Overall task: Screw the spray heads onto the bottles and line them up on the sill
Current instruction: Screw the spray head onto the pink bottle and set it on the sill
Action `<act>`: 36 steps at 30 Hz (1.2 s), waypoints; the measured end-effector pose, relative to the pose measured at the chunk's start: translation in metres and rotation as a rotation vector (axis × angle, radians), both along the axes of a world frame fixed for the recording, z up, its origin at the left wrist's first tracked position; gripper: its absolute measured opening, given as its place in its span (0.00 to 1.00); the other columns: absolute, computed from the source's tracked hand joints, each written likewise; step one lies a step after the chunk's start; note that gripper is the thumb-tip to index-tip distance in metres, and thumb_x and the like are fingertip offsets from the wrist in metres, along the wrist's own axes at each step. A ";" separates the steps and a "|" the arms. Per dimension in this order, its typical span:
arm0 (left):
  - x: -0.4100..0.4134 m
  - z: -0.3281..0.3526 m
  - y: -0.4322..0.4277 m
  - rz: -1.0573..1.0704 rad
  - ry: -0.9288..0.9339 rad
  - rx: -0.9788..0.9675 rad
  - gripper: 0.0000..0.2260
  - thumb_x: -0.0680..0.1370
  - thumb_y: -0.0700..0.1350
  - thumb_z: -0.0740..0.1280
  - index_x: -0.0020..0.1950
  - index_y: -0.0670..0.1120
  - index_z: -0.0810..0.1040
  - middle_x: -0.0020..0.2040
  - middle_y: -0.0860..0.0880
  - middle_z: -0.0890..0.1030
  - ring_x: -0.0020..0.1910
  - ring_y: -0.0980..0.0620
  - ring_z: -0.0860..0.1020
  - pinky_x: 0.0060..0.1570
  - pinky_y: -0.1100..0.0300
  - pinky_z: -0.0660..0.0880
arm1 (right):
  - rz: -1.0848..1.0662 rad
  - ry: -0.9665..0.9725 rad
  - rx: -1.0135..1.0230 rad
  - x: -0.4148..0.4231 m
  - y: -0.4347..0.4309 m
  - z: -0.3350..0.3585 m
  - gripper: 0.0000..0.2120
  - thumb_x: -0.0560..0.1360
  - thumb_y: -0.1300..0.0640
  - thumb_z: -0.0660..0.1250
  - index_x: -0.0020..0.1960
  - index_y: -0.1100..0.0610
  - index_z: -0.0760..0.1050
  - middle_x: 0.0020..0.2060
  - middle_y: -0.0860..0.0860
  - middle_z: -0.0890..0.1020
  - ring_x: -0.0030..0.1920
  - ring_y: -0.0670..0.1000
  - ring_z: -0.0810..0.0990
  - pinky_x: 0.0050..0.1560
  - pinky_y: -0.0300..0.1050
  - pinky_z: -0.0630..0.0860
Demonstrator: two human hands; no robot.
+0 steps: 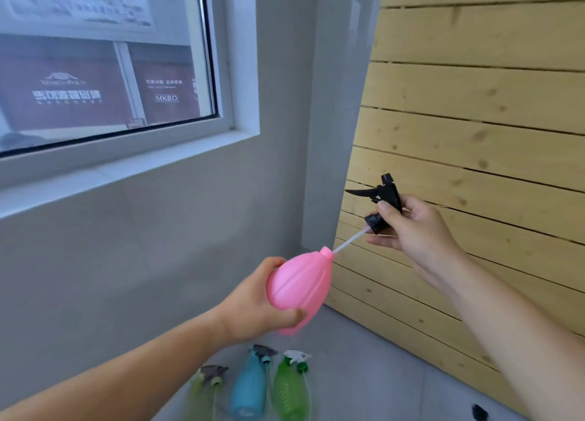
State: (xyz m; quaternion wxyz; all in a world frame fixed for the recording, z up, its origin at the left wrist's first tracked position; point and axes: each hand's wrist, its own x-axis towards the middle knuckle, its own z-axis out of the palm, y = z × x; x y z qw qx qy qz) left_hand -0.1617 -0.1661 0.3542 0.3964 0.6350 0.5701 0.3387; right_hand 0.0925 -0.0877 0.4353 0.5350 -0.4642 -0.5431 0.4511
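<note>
Left hand (253, 306): fingers and thumb curled round the lower body of the pink bottle (300, 284), gripping it firmly. Forearm comes in from the lower left. The bottle is held in the air, tilted, its open neck pointing up and to the right.

Right hand (414, 227): thumb and fingers pinch the black spray head (384, 196) at its body, just above the threaded collar. Forearm enters from the lower right, wrist bent back. Trigger lever points left, nozzle up. The white dip tube (349, 238) slants down-left from the collar, and its lower end meets the bottle's neck. Collar and neck are apart.

White window sill (126, 170) runs across the upper left, above and left of both hands. Wooden slat wall (474, 104) stands behind the right hand.

Grey floor (364, 373), below the hands: three bottles side by side near the foot of the grey wall, yellow-green (202, 392), blue (248, 386), green (289, 389). Spray heads sit at their tops; too blurred to tell whether they are screwed on.

Writing: "MKBO" in a white box on a dark red sign (166, 98) beyond the glass. Other white lettering there is too blurred to read.
</note>
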 end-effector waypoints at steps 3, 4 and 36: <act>-0.007 0.014 -0.019 -0.010 -0.079 0.027 0.35 0.60 0.53 0.79 0.65 0.57 0.73 0.58 0.54 0.81 0.55 0.55 0.82 0.51 0.60 0.82 | 0.151 0.032 -0.090 -0.028 -0.020 -0.001 0.10 0.80 0.58 0.63 0.55 0.65 0.75 0.43 0.58 0.85 0.39 0.53 0.86 0.44 0.52 0.84; -0.009 0.017 -0.025 -0.014 -0.112 0.026 0.35 0.60 0.53 0.80 0.65 0.58 0.74 0.58 0.54 0.81 0.55 0.54 0.82 0.52 0.59 0.82 | 0.206 0.042 -0.106 -0.036 -0.027 -0.003 0.09 0.80 0.59 0.63 0.55 0.65 0.75 0.44 0.60 0.85 0.40 0.54 0.86 0.43 0.50 0.84; -0.001 0.004 -0.022 0.212 -0.292 0.016 0.58 0.60 0.55 0.85 0.79 0.63 0.50 0.64 0.61 0.72 0.60 0.63 0.77 0.58 0.63 0.76 | 0.432 0.373 -0.299 -0.047 -0.016 -0.056 0.08 0.77 0.68 0.64 0.55 0.59 0.72 0.45 0.58 0.79 0.45 0.58 0.78 0.49 0.66 0.81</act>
